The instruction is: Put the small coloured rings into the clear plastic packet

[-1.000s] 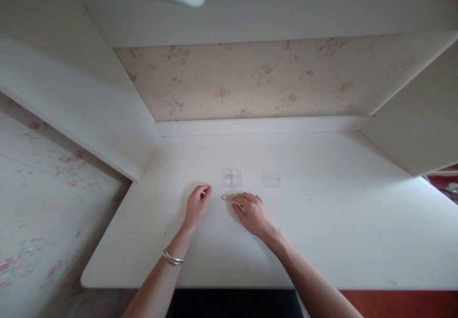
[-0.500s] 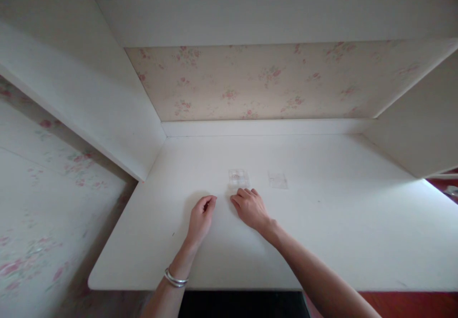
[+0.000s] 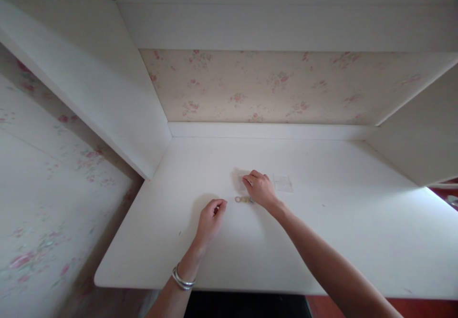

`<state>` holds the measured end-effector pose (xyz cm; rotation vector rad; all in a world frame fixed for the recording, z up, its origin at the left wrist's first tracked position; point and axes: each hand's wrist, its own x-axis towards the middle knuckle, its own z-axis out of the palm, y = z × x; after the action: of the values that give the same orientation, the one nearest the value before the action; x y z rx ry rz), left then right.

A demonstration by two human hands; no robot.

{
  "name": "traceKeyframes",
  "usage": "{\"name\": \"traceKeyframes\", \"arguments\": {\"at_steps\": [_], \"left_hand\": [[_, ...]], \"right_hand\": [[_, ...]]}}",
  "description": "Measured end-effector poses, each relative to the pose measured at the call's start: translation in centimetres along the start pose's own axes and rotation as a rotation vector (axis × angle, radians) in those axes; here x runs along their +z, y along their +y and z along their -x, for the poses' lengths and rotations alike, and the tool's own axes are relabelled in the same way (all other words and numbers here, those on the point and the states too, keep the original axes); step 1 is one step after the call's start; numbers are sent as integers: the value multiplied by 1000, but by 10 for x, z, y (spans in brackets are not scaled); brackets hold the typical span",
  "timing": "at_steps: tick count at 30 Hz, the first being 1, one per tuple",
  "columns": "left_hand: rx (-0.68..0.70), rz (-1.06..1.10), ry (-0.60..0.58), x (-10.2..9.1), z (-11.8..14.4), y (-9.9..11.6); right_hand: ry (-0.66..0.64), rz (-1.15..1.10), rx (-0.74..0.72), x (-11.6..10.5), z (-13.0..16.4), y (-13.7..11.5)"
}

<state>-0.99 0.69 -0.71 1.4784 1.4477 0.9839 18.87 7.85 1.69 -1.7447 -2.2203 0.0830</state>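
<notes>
**Tiny bags and a little ring on a white table**

While the left hand (image 3: 211,218) just rests on the table (image 3: 339,241) with its fingers curled loosely inward, holding nothing that I can see, the right hand (image 3: 261,189) is reaching further back, with its fingertips (image 3: 246,180) down on a small clear bag (image 3: 240,179). That bag is mostly hidden under the hand, so I can't tell if it's actually pinched or just pressed flat.

A second clear bag (image 3: 283,183) lies flat just to the right of the right hand, not touched by anything.

Just in front of the right hand, near its wrist side, there's a small ring (image 3: 239,199) with something tiny and yellowish attached, lying on the table between the two hands. It's too small to make out properly. Neither hand is holding it.

The left wrist has a silver bangle (image 3: 182,280) on it. Behind the table is floral wallpaper (image 3: 279,84), with white panels on both sides and above.
</notes>
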Motion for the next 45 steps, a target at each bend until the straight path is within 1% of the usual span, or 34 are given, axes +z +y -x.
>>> {"name": "traceKeyframes", "arguments": {"at_steps": [4,8,12,15,19,23,26,28,30,33,37,41,45], "left_hand": [[9,-13,-13,-1,1,2],[17,-28,-17,-2,1,3],[51,-78,-37,-2,-1,1],[145,-191,-88,1,-3,2],[272,-369,-132,6,-6,8],[317,-541,-175,12,-11,15],[341,-617,-211,17,-15,19],[357,-636,-224,20,-18,20],[362,-649,-229,23,-21,20],[344,-647,-230,28,-23,21],[329,-587,-226,31,-23,24],[332,-596,-217,28,-24,29],[353,-563,-151,20,-37,38]], "right_hand": [[-14,56,-4,1,-12,1],[-36,41,-3,-1,-17,1],[74,-53,25,-7,-11,9],[168,-178,61,-12,1,20],[255,-324,190,-13,27,38],[267,-413,313,-6,60,48],[230,-477,373,0,84,47],[207,-524,378,3,95,44],[224,-556,384,4,102,42],[253,-572,397,4,104,42],[232,-587,367,4,103,43],[240,-612,365,3,104,44],[250,-626,366,2,105,45]]}}
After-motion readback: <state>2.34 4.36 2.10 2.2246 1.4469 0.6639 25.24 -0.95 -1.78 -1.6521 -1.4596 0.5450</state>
